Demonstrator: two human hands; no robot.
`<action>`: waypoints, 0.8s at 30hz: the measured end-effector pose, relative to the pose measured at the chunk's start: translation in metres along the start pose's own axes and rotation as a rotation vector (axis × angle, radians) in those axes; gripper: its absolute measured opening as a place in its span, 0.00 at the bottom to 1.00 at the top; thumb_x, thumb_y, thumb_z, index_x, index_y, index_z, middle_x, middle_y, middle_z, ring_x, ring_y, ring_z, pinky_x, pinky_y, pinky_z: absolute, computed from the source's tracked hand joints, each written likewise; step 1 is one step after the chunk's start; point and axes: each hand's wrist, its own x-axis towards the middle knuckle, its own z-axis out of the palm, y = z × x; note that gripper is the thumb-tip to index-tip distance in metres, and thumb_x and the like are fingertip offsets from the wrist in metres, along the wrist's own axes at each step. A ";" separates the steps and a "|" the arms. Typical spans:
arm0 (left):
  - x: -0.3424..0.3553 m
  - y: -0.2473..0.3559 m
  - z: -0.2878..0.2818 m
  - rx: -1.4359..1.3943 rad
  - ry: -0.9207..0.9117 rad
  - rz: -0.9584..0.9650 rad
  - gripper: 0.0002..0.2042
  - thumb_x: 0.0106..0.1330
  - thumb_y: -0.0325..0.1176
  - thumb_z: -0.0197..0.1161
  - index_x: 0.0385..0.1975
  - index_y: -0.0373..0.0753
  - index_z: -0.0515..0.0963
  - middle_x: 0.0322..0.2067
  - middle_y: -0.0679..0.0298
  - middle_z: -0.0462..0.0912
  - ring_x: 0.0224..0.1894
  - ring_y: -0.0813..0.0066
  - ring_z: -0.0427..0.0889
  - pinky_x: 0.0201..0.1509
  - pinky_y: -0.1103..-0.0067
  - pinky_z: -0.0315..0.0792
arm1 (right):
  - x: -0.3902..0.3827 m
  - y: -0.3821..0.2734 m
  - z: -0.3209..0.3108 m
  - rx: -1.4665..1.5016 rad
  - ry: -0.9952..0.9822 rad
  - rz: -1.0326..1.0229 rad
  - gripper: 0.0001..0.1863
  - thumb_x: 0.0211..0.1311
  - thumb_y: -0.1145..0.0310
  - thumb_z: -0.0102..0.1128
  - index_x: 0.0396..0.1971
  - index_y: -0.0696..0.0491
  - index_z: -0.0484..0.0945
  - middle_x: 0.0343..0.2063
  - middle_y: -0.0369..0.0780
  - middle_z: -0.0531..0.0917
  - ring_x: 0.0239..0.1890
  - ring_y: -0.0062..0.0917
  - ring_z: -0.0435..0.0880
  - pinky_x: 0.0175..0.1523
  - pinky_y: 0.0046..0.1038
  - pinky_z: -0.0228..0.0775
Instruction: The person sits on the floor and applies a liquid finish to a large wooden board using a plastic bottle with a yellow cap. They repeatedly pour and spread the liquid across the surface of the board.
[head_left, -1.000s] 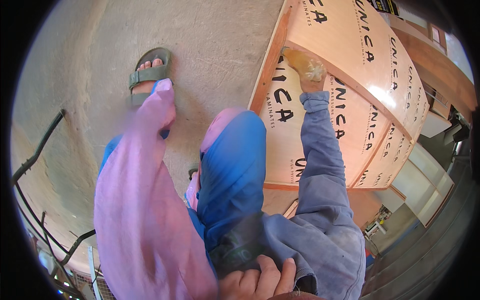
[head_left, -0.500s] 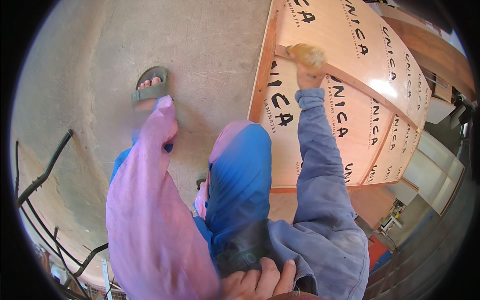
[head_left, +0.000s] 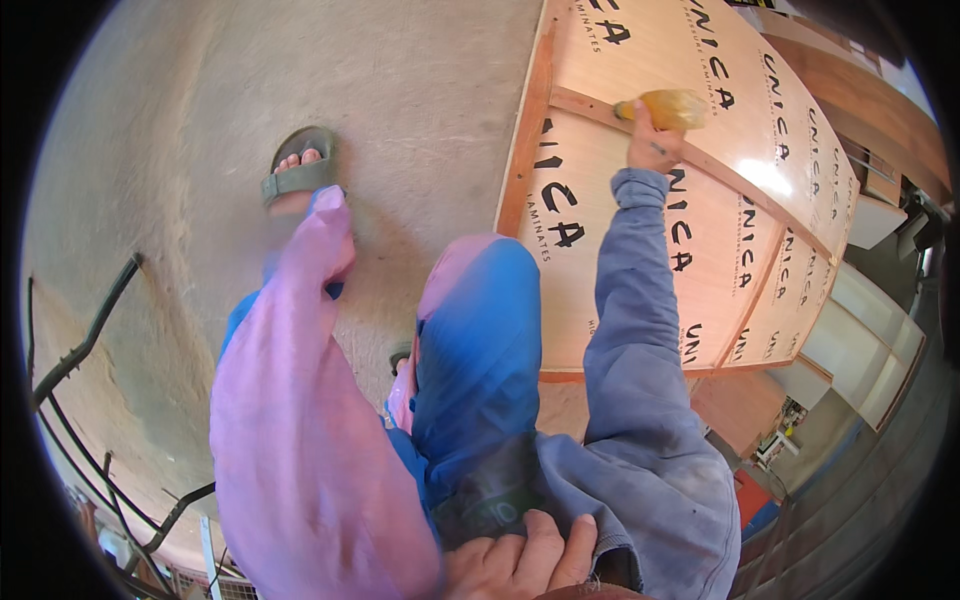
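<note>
Your right hand [head_left: 655, 143] is wrapped around a yellow bottle [head_left: 672, 108], with its thin end pointing left. The bottle is over the wood strip [head_left: 725, 171] that runs across the big printed panel [head_left: 590, 270]; I can't tell if they touch. Your left hand [head_left: 522, 556] is low by your dark shirt [head_left: 490, 490], fingers bent. I can't tell if it grips anything.

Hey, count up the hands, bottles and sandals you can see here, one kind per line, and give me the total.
Hands: 2, the left hand and the right hand
Bottles: 1, the yellow bottle in the right hand
Sandals: 2, the front sandal and the rear sandal, which is mostly hidden
Total: 5
</note>
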 end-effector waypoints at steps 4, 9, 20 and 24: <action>-0.004 0.001 0.002 0.002 0.037 -0.028 0.26 0.68 0.39 0.55 0.64 0.34 0.72 0.52 0.39 0.79 0.38 0.55 0.85 0.45 0.62 0.78 | 0.010 0.018 -0.015 0.083 0.124 -0.098 0.23 0.54 0.63 0.79 0.45 0.60 0.82 0.38 0.45 0.90 0.39 0.35 0.90 0.49 0.34 0.81; 0.011 -0.003 -0.001 0.214 -0.089 0.101 0.26 0.66 0.34 0.63 0.64 0.33 0.73 0.52 0.46 0.81 0.32 0.58 0.84 0.36 0.70 0.79 | -0.046 0.032 0.030 0.380 -0.218 0.007 0.20 0.59 0.65 0.76 0.47 0.58 0.81 0.42 0.40 0.89 0.43 0.29 0.88 0.48 0.33 0.81; 0.004 -0.033 0.026 0.213 -0.020 0.306 0.27 0.64 0.28 0.67 0.64 0.30 0.73 0.51 0.46 0.82 0.33 0.57 0.85 0.32 0.71 0.79 | 0.046 0.126 -0.097 0.192 0.303 0.130 0.21 0.57 0.61 0.77 0.45 0.58 0.83 0.38 0.44 0.89 0.39 0.29 0.88 0.48 0.31 0.80; -0.006 -0.037 0.029 0.165 -0.085 0.245 0.27 0.64 0.28 0.67 0.64 0.30 0.73 0.53 0.46 0.82 0.36 0.55 0.86 0.34 0.70 0.80 | 0.112 0.188 -0.165 0.768 0.454 0.447 0.23 0.64 0.65 0.73 0.53 0.61 0.76 0.47 0.43 0.84 0.47 0.39 0.88 0.49 0.39 0.87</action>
